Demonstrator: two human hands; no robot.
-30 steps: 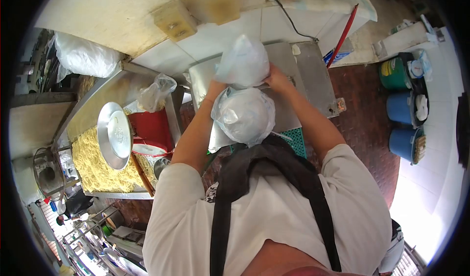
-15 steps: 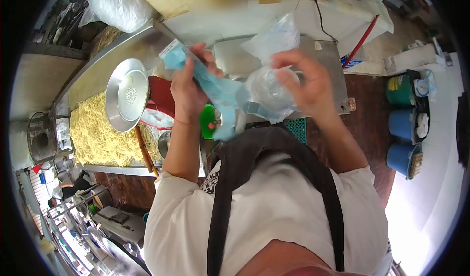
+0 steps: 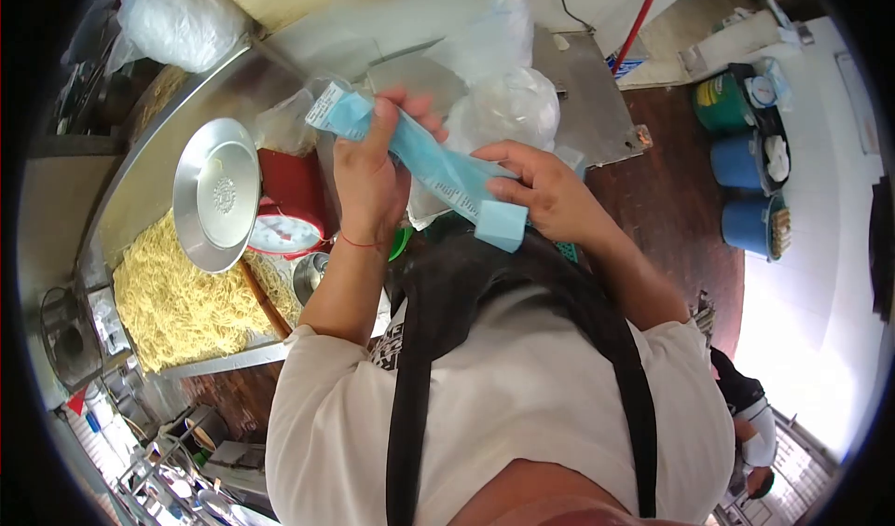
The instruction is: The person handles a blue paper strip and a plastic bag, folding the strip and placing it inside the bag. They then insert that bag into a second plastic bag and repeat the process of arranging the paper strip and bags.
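The left hand (image 3: 371, 179) and the right hand (image 3: 548, 195) are both raised in front of the chest and share one object: a long, flat blue packet (image 3: 436, 170) with printed text on its face. The packet runs diagonally from upper left to lower right.

- Left hand: fingers closed around the upper part of the packet, thumb pressed on its front face. The labelled upper end projects above the fist. A thin red thread (image 3: 357, 242) circles the wrist.
- Right hand: fingers drawn together and pinched on the lower part of the packet. The square lower end sticks out just below the fingertips.
- Packet position: held in the air between the two hands, clear of the work surface, above the black apron strap (image 3: 410, 386).

Behind the hands lie clear plastic bags (image 3: 508, 106), bunched on a steel worktop (image 3: 597, 106). To the left, a steel tray (image 3: 154, 176) holds a heap of yellow noodles (image 3: 177, 302). A round metal lid (image 3: 216, 195) stands tilted over the noodles, just beside a red container (image 3: 296, 183). A filled white plastic bag (image 3: 177, 18) sits at the far upper left.

On the right side — well apart from the hands — two blue buckets (image 3: 746, 167) and a green tin (image 3: 721, 106) stand on the dark floor.
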